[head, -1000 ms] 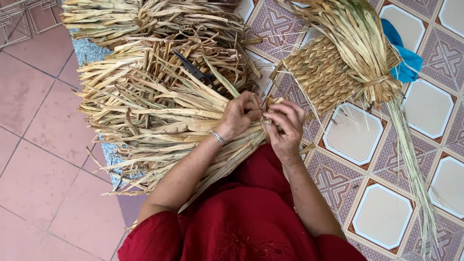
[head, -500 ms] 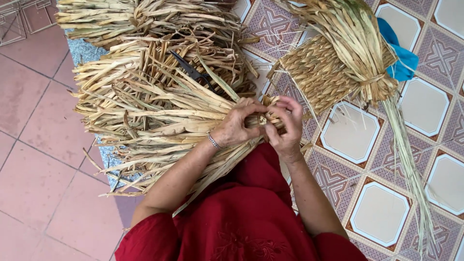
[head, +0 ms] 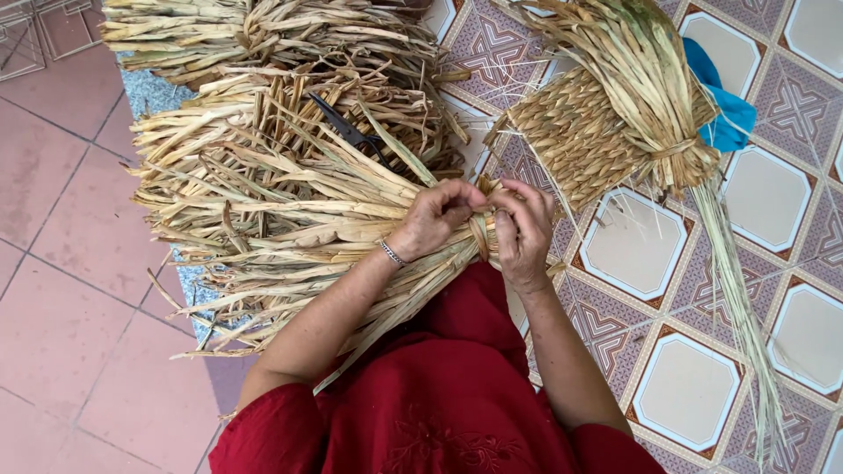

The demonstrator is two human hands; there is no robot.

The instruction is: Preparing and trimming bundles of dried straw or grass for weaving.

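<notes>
A big bundle of dried straw-coloured leaves (head: 290,219) lies across my lap and the floor to the left. My left hand (head: 436,218), with a bracelet at the wrist, grips the gathered end of the bundle. My right hand (head: 524,230) pinches a leaf strip (head: 479,235) wrapped around that same end, fingers closed on it. Both hands touch each other at the bundle's neck, above my red garment (head: 439,395).
Black scissors (head: 351,132) lie on the leaf pile behind my hands. A woven straw mat piece (head: 575,140) with a tied sheaf of loose strands (head: 650,96) lies at the upper right on patterned tiles, over a blue cloth (head: 724,114). More leaf bundles (head: 263,35) sit at the top.
My hands have drawn closer together at the bundle's end. The right hand has shifted left and wrapped the strip tighter around the neck.
</notes>
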